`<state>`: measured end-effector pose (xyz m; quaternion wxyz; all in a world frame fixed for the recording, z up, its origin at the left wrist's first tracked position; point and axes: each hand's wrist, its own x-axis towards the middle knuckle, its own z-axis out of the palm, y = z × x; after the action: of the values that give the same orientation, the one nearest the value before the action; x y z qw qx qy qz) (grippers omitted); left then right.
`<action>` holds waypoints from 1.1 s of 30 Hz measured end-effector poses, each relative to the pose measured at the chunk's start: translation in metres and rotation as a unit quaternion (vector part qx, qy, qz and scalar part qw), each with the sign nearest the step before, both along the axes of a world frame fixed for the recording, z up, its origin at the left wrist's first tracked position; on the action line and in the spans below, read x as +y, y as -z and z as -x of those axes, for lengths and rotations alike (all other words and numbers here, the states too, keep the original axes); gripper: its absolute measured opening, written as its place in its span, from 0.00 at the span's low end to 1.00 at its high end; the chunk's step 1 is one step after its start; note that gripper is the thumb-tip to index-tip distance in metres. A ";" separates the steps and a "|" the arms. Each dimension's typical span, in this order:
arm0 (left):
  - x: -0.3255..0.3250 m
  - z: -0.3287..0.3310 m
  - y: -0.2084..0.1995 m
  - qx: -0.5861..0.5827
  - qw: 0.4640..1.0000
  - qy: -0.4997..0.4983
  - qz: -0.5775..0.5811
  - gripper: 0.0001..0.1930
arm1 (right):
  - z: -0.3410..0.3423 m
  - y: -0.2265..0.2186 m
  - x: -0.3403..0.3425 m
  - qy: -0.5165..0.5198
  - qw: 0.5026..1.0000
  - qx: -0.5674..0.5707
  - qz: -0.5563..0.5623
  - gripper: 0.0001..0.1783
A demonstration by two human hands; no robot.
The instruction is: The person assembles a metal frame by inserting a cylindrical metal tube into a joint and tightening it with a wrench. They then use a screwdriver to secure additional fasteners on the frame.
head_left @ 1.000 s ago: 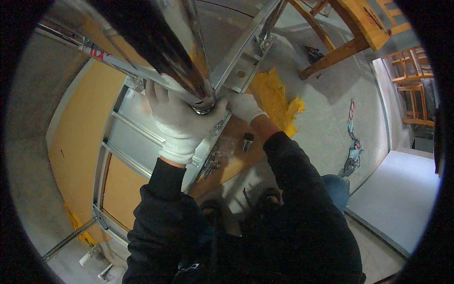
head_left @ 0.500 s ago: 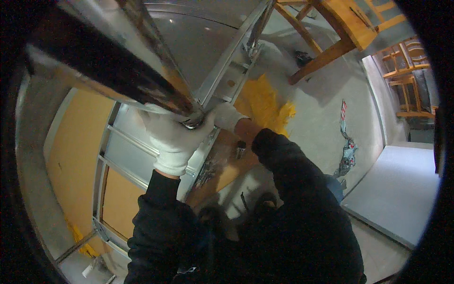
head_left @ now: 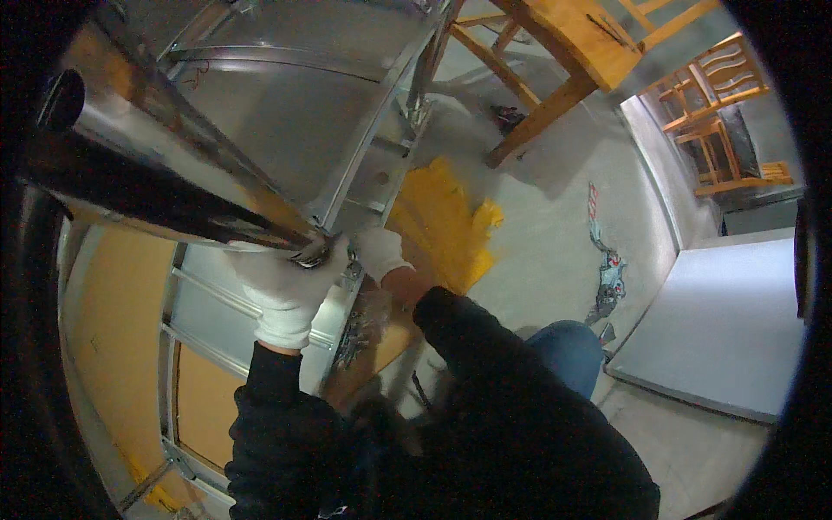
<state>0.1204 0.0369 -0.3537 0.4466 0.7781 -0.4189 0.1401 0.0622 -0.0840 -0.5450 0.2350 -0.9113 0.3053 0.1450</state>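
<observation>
My left hand [head_left: 282, 290], in a white glove, is wrapped around the lower end of a long shiny metal tube [head_left: 186, 186]. The tube slants up to the upper left and meets a silver metal frame [head_left: 381, 113] near my fingers. Beside that joint, my right hand [head_left: 379, 251], also white-gloved, has its fingers bent in against the frame's edge. A small metal part [head_left: 352, 256] shows next to its fingertips, but what they pinch is hidden. Below my hands lies a clear plastic bag [head_left: 360, 329] that seems to hold small metal pieces.
Crumpled yellow sheeting [head_left: 442, 221] lies on the floor beyond my right hand. A wooden chair [head_left: 563, 78] stands at the far right, with more chairs [head_left: 719, 113] behind. Torn plastic wrapping [head_left: 609, 273] and a large pale panel [head_left: 711, 321] are to the right.
My view has shifted, so the frame, chair and yellow sheeting appear farther left. Both hands stay at the joint by the tube's end. My blue-clad knee shows more at the right.
</observation>
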 end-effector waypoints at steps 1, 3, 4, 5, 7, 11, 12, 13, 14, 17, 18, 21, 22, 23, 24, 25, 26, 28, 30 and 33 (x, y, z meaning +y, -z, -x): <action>-0.002 0.000 0.000 -0.053 0.998 0.010 -0.016 0.25 | 0.003 0.005 -0.006 -0.017 1.000 -0.001 0.010 0.10; -0.009 0.002 -0.005 -0.071 0.997 -0.022 0.016 0.20 | 0.004 0.011 -0.008 -0.025 0.999 -0.001 0.032 0.10; -0.010 0.002 -0.006 -0.075 0.996 -0.032 0.023 0.19 | 0.002 0.012 -0.005 -0.015 0.999 0.000 0.046 0.10; -0.009 0.000 -0.004 -0.067 0.997 -0.024 0.016 0.19 | 0.001 0.012 -0.002 -0.004 0.998 0.001 0.061 0.10; -0.012 0.003 0.005 0.012 1.000 0.003 0.000 0.20 | 0.013 0.029 -0.011 0.110 0.991 -0.066 -0.034 0.11; 0.009 -0.009 0.013 -0.005 0.999 -0.031 -0.021 0.20 | 0.003 -0.003 0.010 -0.035 0.997 -0.044 0.044 0.11; 0.005 -0.006 0.014 -0.037 0.999 -0.032 -0.013 0.20 | 0.007 -0.001 0.006 -0.026 0.997 -0.067 0.037 0.11; 0.001 -0.004 0.012 -0.070 0.997 -0.036 -0.004 0.20 | 0.012 0.001 -0.001 -0.013 0.998 -0.062 0.026 0.11; -0.002 -0.002 0.011 -0.072 0.997 -0.031 -0.004 0.20 | 0.015 0.004 -0.006 -0.001 0.998 -0.058 0.014 0.12; -0.012 0.005 0.004 -0.056 0.998 -0.020 0.024 0.21 | 0.018 0.025 -0.012 0.129 0.987 -0.086 -0.037 0.15; -0.012 0.005 0.004 -0.045 0.998 -0.022 0.034 0.21 | 0.014 0.031 -0.011 0.184 0.976 -0.101 -0.056 0.16; -0.012 0.005 0.011 -0.014 0.999 -0.019 0.037 0.20 | 0.014 0.049 -0.002 0.290 0.940 -0.161 -0.079 0.17; -0.002 0.002 0.012 -0.018 1.000 -0.018 0.015 0.20 | 0.007 0.045 0.009 0.278 0.938 -0.181 -0.100 0.17; 0.001 -0.002 0.014 -0.031 0.999 -0.002 -0.023 0.22 | 0.003 0.040 0.007 0.267 0.935 -0.200 -0.120 0.17; 0.002 -0.002 0.012 -0.052 0.998 -0.010 -0.033 0.21 | 0.005 0.039 0.008 0.260 0.932 -0.212 -0.141 0.18; -0.004 0.003 0.010 -0.068 0.997 -0.010 -0.035 0.21 | 0.014 0.045 -0.001 0.230 0.941 -0.218 -0.120 0.18; -0.008 0.006 0.006 -0.088 0.995 -0.013 -0.039 0.20 | 0.018 0.049 -0.009 0.196 0.948 -0.231 -0.100 0.18; 0.006 -0.003 0.016 -0.057 0.994 -0.052 -0.074 0.23 | 0.007 0.031 0.005 0.153 0.964 -0.186 -0.114 0.15; 0.004 -0.005 0.020 -0.033 0.997 -0.043 -0.049 0.28 | 0.014 0.024 -0.004 0.117 0.972 -0.169 -0.111 0.14; 0.001 -0.005 0.016 -0.091 0.994 -0.040 -0.047 0.34 | 0.024 0.020 -0.013 0.058 0.975 -0.172 -0.125 0.15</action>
<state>0.1258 0.0376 -0.3693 0.3637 0.7981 -0.4328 0.2083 0.0382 -0.0972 -0.5653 0.4042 -0.8666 0.2923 0.0097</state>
